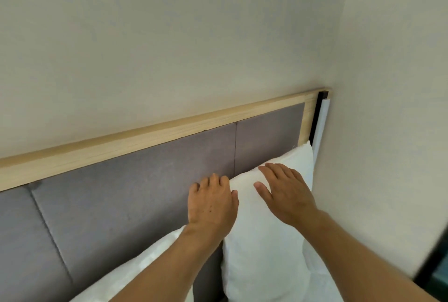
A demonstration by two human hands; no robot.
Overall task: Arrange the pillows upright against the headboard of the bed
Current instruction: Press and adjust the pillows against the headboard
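A white pillow (264,241) stands upright against the grey padded headboard (135,190), at its right end near the side wall. My left hand (211,201) rests at the pillow's upper left corner, fingers curled over the edge against the headboard. My right hand (283,195) lies flat on the pillow's top front, fingers spread. A second white pillow (145,267) leans lower to the left, partly hidden under my left forearm.
The headboard has a light wooden top rail (155,135) and a wooden post at the right end. A beige wall (169,35) rises behind it, and a side wall (388,132) stands close on the right. A dark object shows at the bottom right corner.
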